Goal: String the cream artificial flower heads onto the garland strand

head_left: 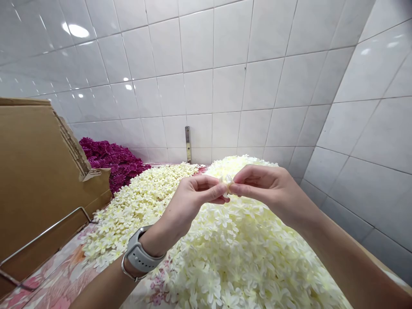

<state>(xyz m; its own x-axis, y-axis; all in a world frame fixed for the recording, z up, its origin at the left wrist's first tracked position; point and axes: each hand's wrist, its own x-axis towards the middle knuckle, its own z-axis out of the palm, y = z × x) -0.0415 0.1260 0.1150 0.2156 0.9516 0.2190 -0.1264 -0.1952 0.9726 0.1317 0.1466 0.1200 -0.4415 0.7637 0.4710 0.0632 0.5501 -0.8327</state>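
Observation:
Between my fingertips is a small white flower (pixel 228 180), partly covered by the fingers. My left hand (pixel 193 201), with a watch (pixel 141 253) on its wrist, pinches it from the left. From the right, my right hand (pixel 267 184) grips it between thumb and forefinger. Both hands are above a large heap of white artificial flowers (pixel 238 249). A lower spread of smaller cream flowers (pixel 128 219) lies to the left of that heap.
A pile of purple flowers (pixel 112 161) sits at the back left, beside a cardboard box (pixel 38 159). A metal wire frame (pixel 48 231) stands in front of the box. Floral cloth (pixel 61 274) covers the table. Tiled walls (pixel 199 60) rise behind and at right, with a metal strip (pixel 188 143).

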